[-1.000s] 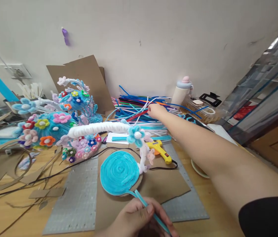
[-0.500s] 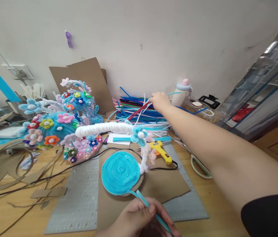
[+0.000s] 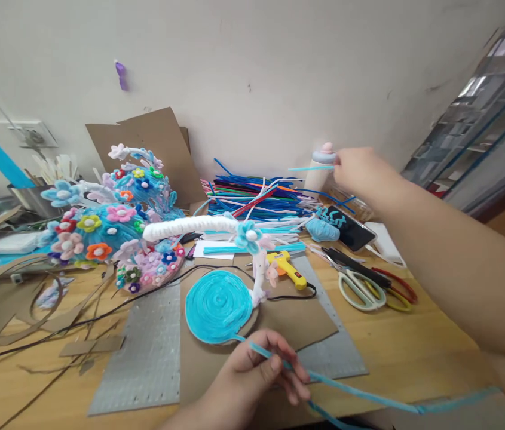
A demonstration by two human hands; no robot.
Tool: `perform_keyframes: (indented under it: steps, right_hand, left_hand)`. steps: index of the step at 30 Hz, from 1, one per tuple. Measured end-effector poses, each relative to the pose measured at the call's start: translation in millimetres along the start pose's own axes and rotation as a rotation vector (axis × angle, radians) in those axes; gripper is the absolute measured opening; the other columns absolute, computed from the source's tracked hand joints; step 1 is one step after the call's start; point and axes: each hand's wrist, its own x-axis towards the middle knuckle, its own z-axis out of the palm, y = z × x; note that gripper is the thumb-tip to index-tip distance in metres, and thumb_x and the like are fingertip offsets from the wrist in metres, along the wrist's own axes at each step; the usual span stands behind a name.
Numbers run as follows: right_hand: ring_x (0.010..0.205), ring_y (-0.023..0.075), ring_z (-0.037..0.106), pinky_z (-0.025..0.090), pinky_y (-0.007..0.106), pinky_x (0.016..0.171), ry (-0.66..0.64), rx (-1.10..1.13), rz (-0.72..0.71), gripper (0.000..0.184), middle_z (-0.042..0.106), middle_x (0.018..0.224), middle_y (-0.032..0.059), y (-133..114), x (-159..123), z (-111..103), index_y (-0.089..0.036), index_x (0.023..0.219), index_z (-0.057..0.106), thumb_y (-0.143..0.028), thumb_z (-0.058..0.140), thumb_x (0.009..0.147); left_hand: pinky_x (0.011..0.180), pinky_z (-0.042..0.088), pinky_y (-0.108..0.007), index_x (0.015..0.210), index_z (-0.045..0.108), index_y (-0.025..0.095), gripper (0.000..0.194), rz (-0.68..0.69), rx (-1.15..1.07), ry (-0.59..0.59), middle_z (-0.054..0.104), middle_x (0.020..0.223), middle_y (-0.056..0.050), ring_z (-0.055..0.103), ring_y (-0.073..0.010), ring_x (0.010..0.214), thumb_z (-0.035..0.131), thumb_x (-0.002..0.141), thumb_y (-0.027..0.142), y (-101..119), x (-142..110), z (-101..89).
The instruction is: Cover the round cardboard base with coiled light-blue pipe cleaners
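My left hand [image 3: 263, 376] is closed around a light-blue pipe cleaner [image 3: 346, 388], which runs out from its fingers to the lower right. A blue strand leads from that hand to the coiled blue disc [image 3: 219, 306] on a cardboard base. A white wrapped handle [image 3: 189, 226] with a blue flower rises beside the disc. Far out by the bottle, my right hand [image 3: 354, 169] is closed, its fingertips partly turned away. Another light-blue pipe cleaner [image 3: 310, 168] juts leftward from it. A pile of coloured pipe cleaners [image 3: 247, 200] lies below and left of that hand.
A yellow glue gun [image 3: 288, 270] with a black cord lies right of the disc. White-handled scissors [image 3: 362, 291], a phone [image 3: 351, 229] and blue yarn [image 3: 323, 229] sit farther right. Flower-covered baskets [image 3: 104, 230] and cardboard scraps [image 3: 91, 346] occupy the left. A bottle [image 3: 317, 173] stands at the back.
My right hand has moved right, from over the pile to beside the bottle. Scissors, phone and yarn now show. The pipe cleaner at my left hand now stretches farther right.
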Motion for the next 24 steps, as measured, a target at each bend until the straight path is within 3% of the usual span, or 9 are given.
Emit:
perform_keyframes:
  steps: [3, 6, 9, 11, 13, 18, 22, 24]
  right_hand:
    - [0.09, 0.0281, 0.064, 0.044, 0.036, 0.07, 0.029, 0.038, 0.063, 0.026, 0.07, 0.098, 0.0148, 24, -71, -10, -0.018, 0.103, 0.064, -0.027, 0.043, 0.089]
    - [0.077, 0.027, 0.065, 0.046, 0.037, 0.066, -0.107, 0.307, -0.007, 0.028, 0.072, 0.084, 0.0064, 43, -149, -10, -0.028, 0.08, 0.067, -0.048, 0.048, 0.084]
    - [0.082, 0.0302, 0.065, 0.049, 0.04, 0.068, -0.214, 0.563, -0.024, 0.025, 0.073, 0.087, 0.0036, 49, -214, 0, -0.037, 0.077, 0.068, -0.056, 0.052, 0.079]
    - [0.079, 0.0306, 0.065, 0.051, 0.042, 0.066, -0.283, 0.657, -0.009, 0.024, 0.072, 0.084, 0.0028, 47, -244, 9, -0.04, 0.075, 0.067, -0.058, 0.052, 0.079]
    - [0.077, 0.0303, 0.065, 0.051, 0.042, 0.064, -0.35, 0.708, -0.002, 0.025, 0.071, 0.082, 0.0026, 44, -264, 17, -0.041, 0.075, 0.066, -0.059, 0.05, 0.08]
    - [0.079, 0.0267, 0.063, 0.049, 0.04, 0.069, -0.558, 0.726, -0.048, 0.029, 0.068, 0.084, 0.003, 34, -285, 25, -0.032, 0.086, 0.065, -0.053, 0.045, 0.088]
    - [0.091, 0.0241, 0.062, 0.048, 0.036, 0.077, -0.589, 0.878, -0.099, 0.026, 0.068, 0.102, 0.0033, 7, -287, 23, -0.031, 0.109, 0.061, -0.044, 0.049, 0.09]
    - [0.089, 0.0216, 0.062, 0.047, 0.033, 0.078, -0.6, 0.985, -0.174, 0.02, 0.069, 0.098, 0.0018, -10, -285, 24, -0.029, 0.1, 0.064, -0.039, 0.049, 0.091]
  left_hand:
    - [0.067, 0.049, -0.027, 0.088, 0.06, 0.013, 0.037, 0.05, 0.181, 0.002, 0.069, 0.096, -0.015, 0.068, -0.02, 0.083, 0.047, 0.093, 0.048, 4, 0, 3.4]
    - [0.052, 0.041, -0.02, 0.075, 0.062, 0.011, 0.044, 0.068, 0.425, 0.076, 0.064, 0.083, -0.01, 0.062, -0.0114, 0.065, 0.05, 0.091, 0.049, 5, 4, 7.3]
    - [0.042, 0.039, -0.018, 0.088, 0.059, 0.014, 0.036, 0.047, 0.369, 0.217, 0.059, 0.069, -0.001, 0.056, -0.0087, 0.048, 0.063, 0.082, 0.049, 4, 11, 14.8]
    - [0.042, 0.044, -0.02, 0.103, 0.053, 0.016, 0.043, 0.061, 0.301, 0.272, 0.06, 0.067, 0.001, 0.059, -0.0106, 0.046, 0.069, 0.077, 0.046, 4, 16, 22.3]
    - [0.045, 0.048, -0.022, 0.106, 0.051, 0.016, 0.046, 0.076, 0.295, 0.286, 0.062, 0.068, 0.001, 0.061, -0.0118, 0.048, 0.072, 0.075, 0.043, 5, 17, 30.3]
    - [0.046, 0.048, -0.022, 0.08, 0.053, 0.014, 0.036, 0.045, 0.34, 0.298, 0.062, 0.064, 0.0, 0.06, -0.0103, 0.047, 0.071, 0.074, 0.045, 3, 13, 43.2]
    - [0.047, 0.048, -0.022, 0.077, 0.053, 0.014, 0.037, 0.007, 0.368, 0.289, 0.062, 0.063, 0.001, 0.059, -0.0096, 0.046, 0.073, 0.072, 0.045, -5, 13, 47.7]
    - [0.047, 0.048, -0.023, 0.079, 0.054, 0.014, 0.037, -0.014, 0.367, 0.255, 0.06, 0.061, 0.001, 0.058, -0.0098, 0.045, 0.073, 0.072, 0.045, -7, 13, 49.5]
